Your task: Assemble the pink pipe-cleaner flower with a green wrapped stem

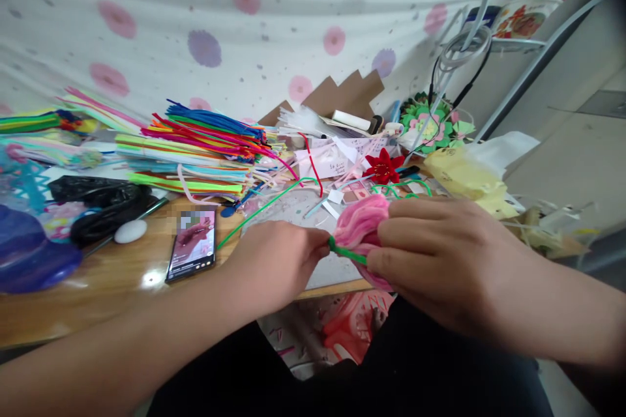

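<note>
Over the table's front edge, my right hand (pixel 435 254) is closed round a pink pipe-cleaner flower (pixel 360 216) with looped, fuzzy petals. A green pipe cleaner (pixel 351 255) runs from under the right fingertips along the flower's narrow end. My left hand (pixel 274 260) pinches the green pipe cleaner's twisted part at that end, its fingertips close together. The right palm hides part of the flower. Another length of green pipe cleaner (pixel 264 204) arcs behind the left hand; whether it joins the held one I cannot tell.
A phone (pixel 193 244) lies left of my left hand. Bundles of coloured pipe cleaners (pixel 205 130) pile up behind it. A red flower (pixel 384 166), paper scraps and a yellow bag (pixel 462 172) sit beyond my right hand. A purple object (pixel 32 254) stands far left.
</note>
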A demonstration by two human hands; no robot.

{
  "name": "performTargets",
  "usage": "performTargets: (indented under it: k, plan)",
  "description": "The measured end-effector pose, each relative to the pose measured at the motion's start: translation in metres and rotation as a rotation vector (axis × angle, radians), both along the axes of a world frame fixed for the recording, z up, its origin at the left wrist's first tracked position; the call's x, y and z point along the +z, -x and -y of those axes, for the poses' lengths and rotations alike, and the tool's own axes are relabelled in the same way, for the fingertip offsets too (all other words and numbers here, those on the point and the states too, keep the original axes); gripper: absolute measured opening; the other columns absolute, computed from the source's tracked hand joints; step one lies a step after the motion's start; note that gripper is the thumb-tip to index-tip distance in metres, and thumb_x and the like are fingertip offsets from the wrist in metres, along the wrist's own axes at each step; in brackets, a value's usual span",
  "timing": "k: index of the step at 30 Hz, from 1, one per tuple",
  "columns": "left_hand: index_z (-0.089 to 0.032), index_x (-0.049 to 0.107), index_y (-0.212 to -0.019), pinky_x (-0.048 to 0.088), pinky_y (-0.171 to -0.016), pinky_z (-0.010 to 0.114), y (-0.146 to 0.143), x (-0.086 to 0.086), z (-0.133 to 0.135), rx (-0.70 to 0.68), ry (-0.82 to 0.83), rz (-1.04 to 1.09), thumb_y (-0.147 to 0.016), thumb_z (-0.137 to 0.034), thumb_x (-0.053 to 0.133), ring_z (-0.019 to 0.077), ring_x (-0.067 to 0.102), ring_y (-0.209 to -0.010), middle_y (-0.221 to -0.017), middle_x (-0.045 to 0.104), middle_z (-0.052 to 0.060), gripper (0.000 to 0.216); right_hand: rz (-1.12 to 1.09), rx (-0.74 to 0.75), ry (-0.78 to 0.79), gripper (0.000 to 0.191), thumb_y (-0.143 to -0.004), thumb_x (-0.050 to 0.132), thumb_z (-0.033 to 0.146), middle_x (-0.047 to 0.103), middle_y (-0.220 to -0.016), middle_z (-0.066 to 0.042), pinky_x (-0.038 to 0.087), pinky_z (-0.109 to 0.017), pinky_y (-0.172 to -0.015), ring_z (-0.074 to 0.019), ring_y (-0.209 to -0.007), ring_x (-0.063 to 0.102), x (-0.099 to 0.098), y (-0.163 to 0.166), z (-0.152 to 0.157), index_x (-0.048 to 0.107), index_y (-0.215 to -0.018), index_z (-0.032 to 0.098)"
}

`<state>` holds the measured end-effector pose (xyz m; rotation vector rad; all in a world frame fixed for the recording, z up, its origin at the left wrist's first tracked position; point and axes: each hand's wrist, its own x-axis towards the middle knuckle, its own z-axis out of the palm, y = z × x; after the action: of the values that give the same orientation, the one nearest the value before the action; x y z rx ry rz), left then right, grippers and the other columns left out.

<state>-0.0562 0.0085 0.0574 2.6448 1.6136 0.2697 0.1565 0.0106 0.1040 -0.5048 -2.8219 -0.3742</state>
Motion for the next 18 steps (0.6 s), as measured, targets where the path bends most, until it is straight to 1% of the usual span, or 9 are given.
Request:
performTargets:
  k: [2, 4, 6, 8, 11, 14, 16, 18]
  plan:
    - [-0.025, 0.064, -0.076, 0.034, -0.048, 0.023, -0.001, -0.001, -0.001, -0.002, 0.009, 0.018, -0.090, -0.030, 0.042, 0.0170, 0.064, -0.058, -0.061, 0.067, 0.001, 0.027, -0.015, -0.026, -0.005, 0.020, -0.089, 0.046, 0.019, 0.056, -0.070, -0.003, 0.028, -0.031, -0.059, -0.0159, -0.066, 0.043, -0.003, -0.001, -0.002, 0.061, -0.077, 0.020]
    - [-0.024, 0.063, -0.076, 0.035, -0.048, 0.024, -0.002, -0.003, 0.000, -0.017, -0.009, -0.002, -0.090, -0.029, 0.041, 0.0177, 0.063, -0.057, -0.061, 0.066, 0.001, 0.027, -0.031, -0.054, 0.009, 0.021, -0.089, 0.047, 0.020, 0.056, -0.070, -0.004, 0.030, -0.030, -0.060, -0.0157, -0.066, 0.044, 0.000, -0.001, -0.007, 0.061, -0.074, 0.019]
    - [-0.024, 0.063, -0.082, 0.035, -0.047, 0.026, -0.004, -0.005, 0.002, -0.058, -0.066, -0.064, -0.089, -0.025, 0.041, 0.0194, 0.064, -0.056, -0.062, 0.067, 0.001, 0.023, -0.056, -0.085, 0.043, 0.021, -0.087, 0.048, 0.021, 0.056, -0.068, -0.003, 0.030, -0.029, -0.060, -0.0149, -0.065, 0.045, 0.007, 0.001, -0.015, 0.062, -0.071, 0.018]
    - [-0.023, 0.063, -0.088, 0.037, -0.048, 0.028, -0.006, -0.008, 0.006, -0.121, -0.159, -0.134, -0.085, -0.018, 0.045, 0.0210, 0.063, -0.057, -0.064, 0.067, 0.001, 0.019, -0.074, -0.107, 0.108, 0.018, -0.085, 0.051, 0.020, 0.057, -0.068, -0.003, 0.031, -0.027, -0.059, -0.0140, -0.065, 0.047, 0.013, 0.004, -0.024, 0.064, -0.072, 0.018]
    - [-0.019, 0.062, -0.093, 0.041, -0.051, 0.032, -0.009, -0.013, 0.013, -0.214, -0.343, -0.185, -0.078, -0.009, 0.050, 0.0216, 0.062, -0.057, -0.065, 0.066, 0.001, 0.022, -0.020, -0.105, 0.250, 0.015, -0.081, 0.054, 0.016, 0.062, -0.071, -0.003, 0.034, -0.025, -0.060, -0.0133, -0.067, 0.052, 0.021, 0.010, -0.039, 0.068, -0.074, 0.017]
    - [-0.015, 0.062, -0.097, 0.042, -0.051, 0.035, -0.007, -0.016, 0.017, -0.285, -0.514, -0.175, -0.078, -0.008, 0.048, 0.0206, 0.057, -0.054, -0.063, 0.063, 0.001, 0.025, 0.064, -0.051, 0.412, 0.016, -0.078, 0.055, 0.011, 0.064, -0.069, -0.001, 0.037, -0.024, -0.062, -0.0117, -0.065, 0.054, 0.023, 0.015, -0.054, 0.069, -0.074, 0.017]
    - [-0.013, 0.062, -0.100, 0.040, -0.050, 0.035, -0.004, -0.016, 0.017, -0.341, -0.584, -0.139, -0.081, -0.008, 0.044, 0.0195, 0.056, -0.052, -0.062, 0.061, 0.001, 0.027, 0.070, -0.022, 0.553, 0.015, -0.078, 0.055, 0.009, 0.065, -0.069, 0.000, 0.039, -0.023, -0.062, -0.0107, -0.064, 0.055, 0.022, 0.015, -0.064, 0.069, -0.075, 0.015]
    - [-0.011, 0.061, -0.104, 0.038, -0.049, 0.035, 0.000, -0.017, 0.018, -0.392, -0.616, -0.086, -0.084, -0.008, 0.043, 0.0184, 0.055, -0.053, -0.063, 0.061, 0.001, 0.027, 0.050, -0.015, 0.743, 0.013, -0.078, 0.056, 0.012, 0.066, -0.071, -0.001, 0.042, -0.022, -0.062, -0.0106, -0.065, 0.057, 0.019, 0.013, -0.075, 0.069, -0.079, 0.013]
